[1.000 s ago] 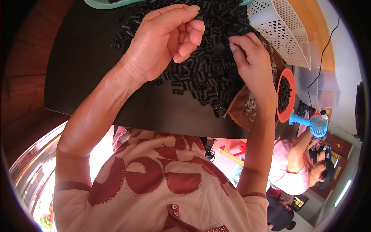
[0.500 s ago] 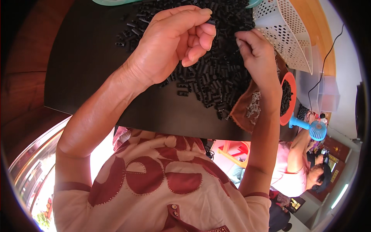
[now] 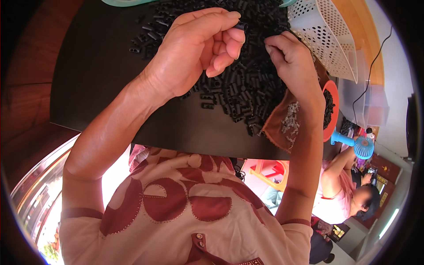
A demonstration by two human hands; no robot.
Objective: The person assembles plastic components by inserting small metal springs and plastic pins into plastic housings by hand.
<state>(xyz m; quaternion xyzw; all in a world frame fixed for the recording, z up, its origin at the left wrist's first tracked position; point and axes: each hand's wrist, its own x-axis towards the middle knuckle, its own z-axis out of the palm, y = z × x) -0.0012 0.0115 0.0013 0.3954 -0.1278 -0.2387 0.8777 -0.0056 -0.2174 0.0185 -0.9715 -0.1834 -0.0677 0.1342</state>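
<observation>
My left hand (image 3: 187, 55) is raised over the table, its thumb and fingers closed on a small black plastic tube (image 3: 240, 26). To its right, my right hand (image 3: 295, 62) pinches with thumb and forefinger; whatever sits between the tips is too small or hidden to make out. Beneath both hands spreads a heap of similar black tubes (image 3: 240, 95). A brown cloth (image 3: 273, 129) lies partly under my right forearm, bearing a scatter of small silvery springs (image 3: 290, 121).
Right of my forearm stands an orange-red bowl (image 3: 335, 95) of small black parts, beside a blue handheld fan (image 3: 363, 147). A white perforated basket (image 3: 324, 42) rises at the far right, near clear plastic bins (image 3: 375, 106). Another person (image 3: 338, 190) sits beyond, at the right.
My right hand has shifted slightly left, closer to the tube in my left hand. The left hand has barely moved and still grips the tube.
</observation>
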